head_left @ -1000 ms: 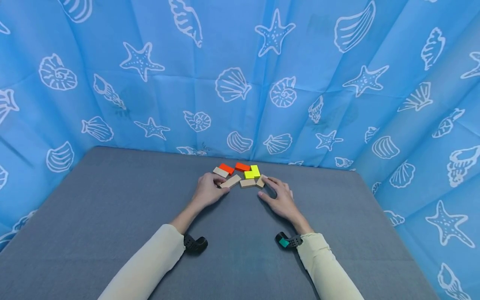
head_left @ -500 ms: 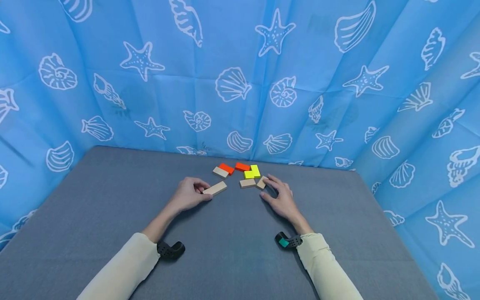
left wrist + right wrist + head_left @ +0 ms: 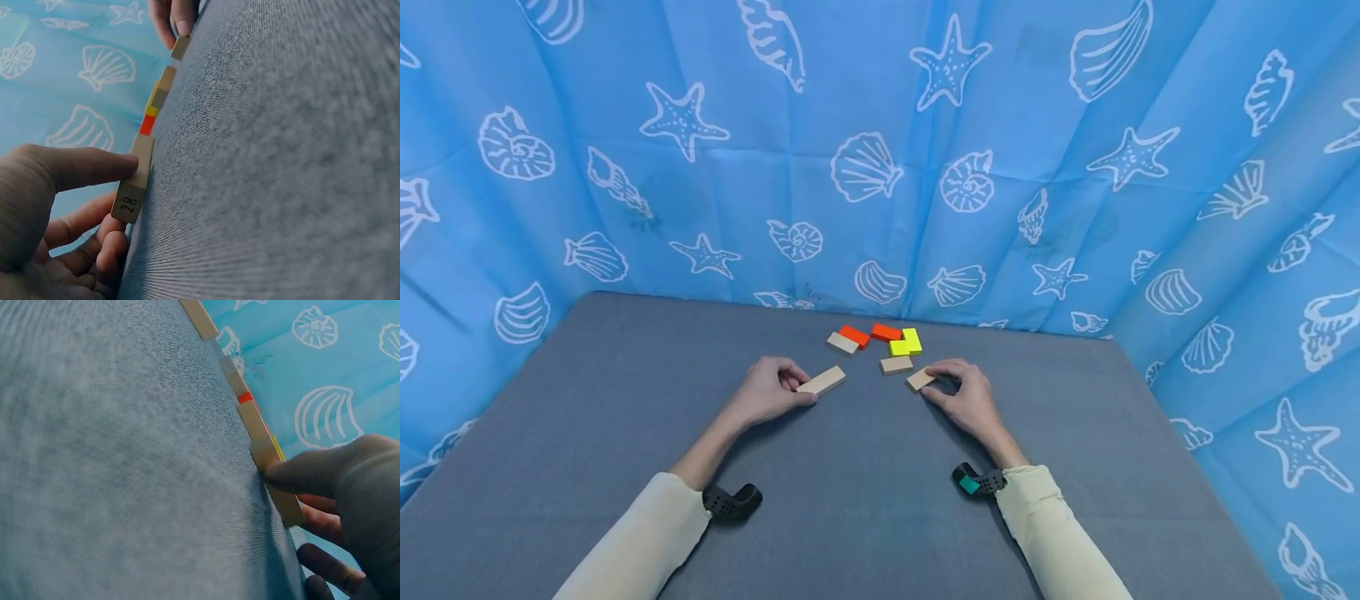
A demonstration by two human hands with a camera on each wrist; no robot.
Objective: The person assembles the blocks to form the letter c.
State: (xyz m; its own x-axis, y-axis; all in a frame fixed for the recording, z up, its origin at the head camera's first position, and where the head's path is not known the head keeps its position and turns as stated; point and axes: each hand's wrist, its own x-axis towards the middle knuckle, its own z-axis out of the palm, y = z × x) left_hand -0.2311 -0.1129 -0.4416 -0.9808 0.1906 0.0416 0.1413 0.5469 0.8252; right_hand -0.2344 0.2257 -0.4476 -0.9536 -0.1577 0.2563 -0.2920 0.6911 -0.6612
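My left hand (image 3: 767, 392) pinches a plain wooden block (image 3: 822, 381) between thumb and fingers, left of the group of blocks. In the left wrist view the held block's end (image 3: 129, 201) bears the number 28, and the block lies at the tabletop. On the other side my right hand (image 3: 967, 398) grips a second plain wooden block (image 3: 919, 380) by its right end, close to the table. From the right wrist, the thumb (image 3: 306, 472) presses on that block's (image 3: 286, 503) near side, with fingers behind it. A third plain block (image 3: 896, 365) lies between the hands, touched by neither.
Behind lie two red blocks (image 3: 886, 332), two yellow blocks (image 3: 912, 341) and another plain block (image 3: 842, 343). They rest near the far edge of the grey cloth-covered table (image 3: 865, 500). A blue curtain (image 3: 880, 233) with white shell prints hangs beyond it.
My left hand has drawn its block left and towards me, away from the group. My right hand has slid its block slightly nearer me and turned it, leaving a gap to the middle plain block.
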